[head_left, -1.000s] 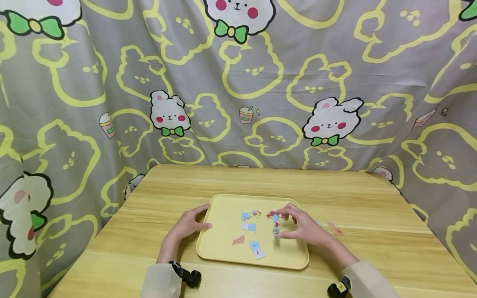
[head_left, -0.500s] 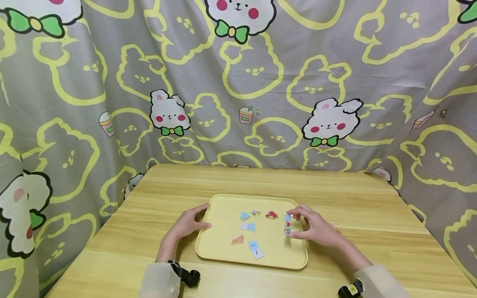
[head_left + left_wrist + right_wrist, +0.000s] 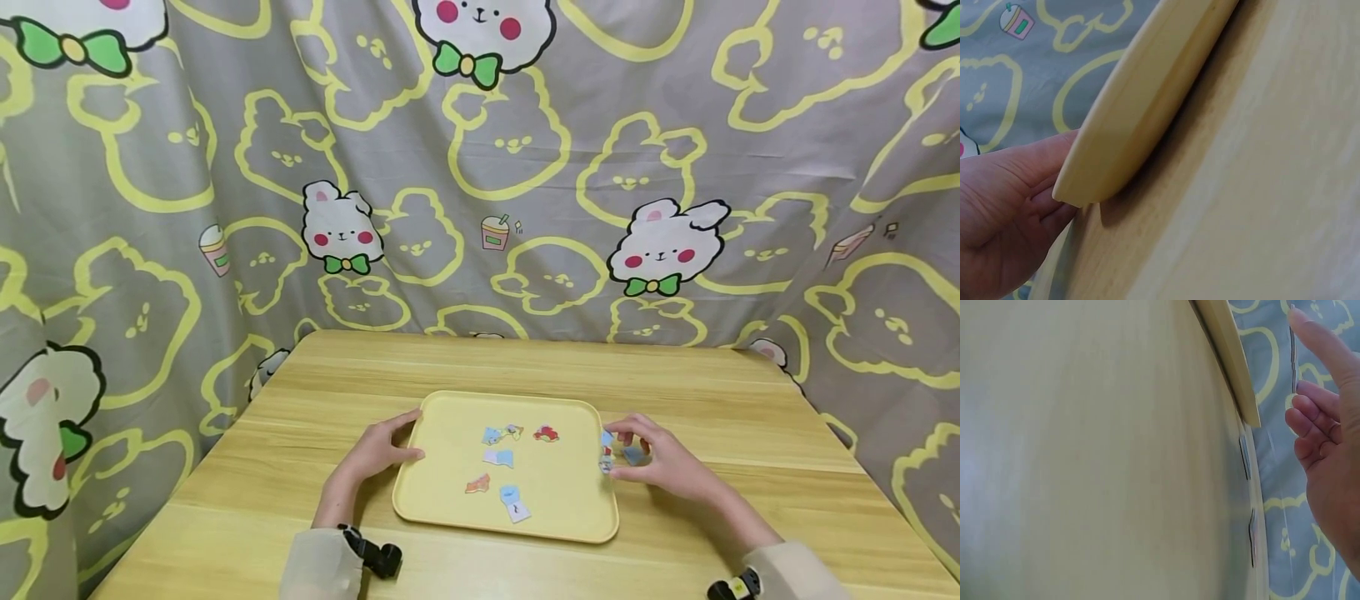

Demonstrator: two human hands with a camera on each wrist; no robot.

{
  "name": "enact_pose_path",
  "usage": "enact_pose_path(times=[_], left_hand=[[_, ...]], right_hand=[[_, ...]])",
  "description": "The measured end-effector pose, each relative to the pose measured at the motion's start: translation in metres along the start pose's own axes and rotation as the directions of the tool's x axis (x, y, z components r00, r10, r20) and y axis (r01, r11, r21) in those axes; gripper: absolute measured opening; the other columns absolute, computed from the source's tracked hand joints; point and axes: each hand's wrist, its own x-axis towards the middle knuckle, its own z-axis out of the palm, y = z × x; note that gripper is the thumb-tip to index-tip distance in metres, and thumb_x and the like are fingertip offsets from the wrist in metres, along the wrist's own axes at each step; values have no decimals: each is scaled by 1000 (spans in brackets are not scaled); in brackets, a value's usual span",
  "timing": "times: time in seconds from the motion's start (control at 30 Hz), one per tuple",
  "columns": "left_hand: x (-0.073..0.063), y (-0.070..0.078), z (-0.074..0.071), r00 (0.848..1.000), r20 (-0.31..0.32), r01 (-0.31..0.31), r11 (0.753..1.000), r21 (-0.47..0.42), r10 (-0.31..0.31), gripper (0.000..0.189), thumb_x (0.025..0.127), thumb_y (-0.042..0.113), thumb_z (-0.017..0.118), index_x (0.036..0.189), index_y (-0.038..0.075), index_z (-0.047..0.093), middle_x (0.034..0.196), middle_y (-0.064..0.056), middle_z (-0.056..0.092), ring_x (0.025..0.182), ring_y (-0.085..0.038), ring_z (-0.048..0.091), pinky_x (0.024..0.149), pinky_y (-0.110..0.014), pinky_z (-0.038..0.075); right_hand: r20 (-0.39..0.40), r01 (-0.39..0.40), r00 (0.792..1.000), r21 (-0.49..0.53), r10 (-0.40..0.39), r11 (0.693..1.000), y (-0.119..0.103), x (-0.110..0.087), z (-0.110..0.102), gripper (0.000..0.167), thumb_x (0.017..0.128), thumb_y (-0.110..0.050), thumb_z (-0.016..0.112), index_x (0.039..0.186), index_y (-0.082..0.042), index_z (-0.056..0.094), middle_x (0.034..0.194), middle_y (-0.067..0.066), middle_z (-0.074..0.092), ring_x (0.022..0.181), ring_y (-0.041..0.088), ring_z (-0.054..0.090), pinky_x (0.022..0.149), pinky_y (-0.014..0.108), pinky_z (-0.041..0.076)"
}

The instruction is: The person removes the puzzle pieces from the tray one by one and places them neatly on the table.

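My right hand (image 3: 666, 458) pinches a narrow strip of colourful jigsaw puzzle pieces (image 3: 607, 452) between thumb and fingers. The strip is raised at the tray's right rim. In the right wrist view, the same strip (image 3: 1293, 356) shows as a thin edge-on line. My left hand (image 3: 378, 446) holds the left edge of the pale yellow tray (image 3: 442, 512), its thumb over the rim. In the left wrist view its fingers pass behind the tray corner. Inside the tray lie a red piece (image 3: 547, 433), an orange piece (image 3: 477, 484) and several blue or white pieces.
A blue piece (image 3: 633, 455) lies on the wooden table (image 3: 712, 375) right of the tray, partly behind my right hand. Seen edge-on in the right wrist view, loose pieces (image 3: 1252, 537) lie beyond the tray. A patterned grey curtain (image 3: 420, 300) hangs behind the table.
My right hand has carried the strip from inside the tray rightward to its right rim. The red piece stays behind in the tray. My left hand keeps its place.
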Motion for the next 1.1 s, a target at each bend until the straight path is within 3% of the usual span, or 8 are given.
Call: enact_pose_path(times=[0.47,1.1], left_hand=[[0,1,0,1000,0,5,1000,6,-5,73,83,19,79,147,9,46,153,-17,43,145,-38,33,117,-54,33],[0,-3,1,1000,-6,-13,1000,5,13,73,83,21,79,147,9,46,152,-15,44,145,-37,34,117,-53,33]], right_hand=[[-41,2,999,-7,-3,1000,9,-17,-17,53,74,-18,85,120,-4,63,96,-1,56,86,9,47,63,24,41],[-40,-64,997,-60,62,996,31,-43,-46,50,77,-15,83,120,-1,62,95,-3,55,86,2,46,62,21,38]])
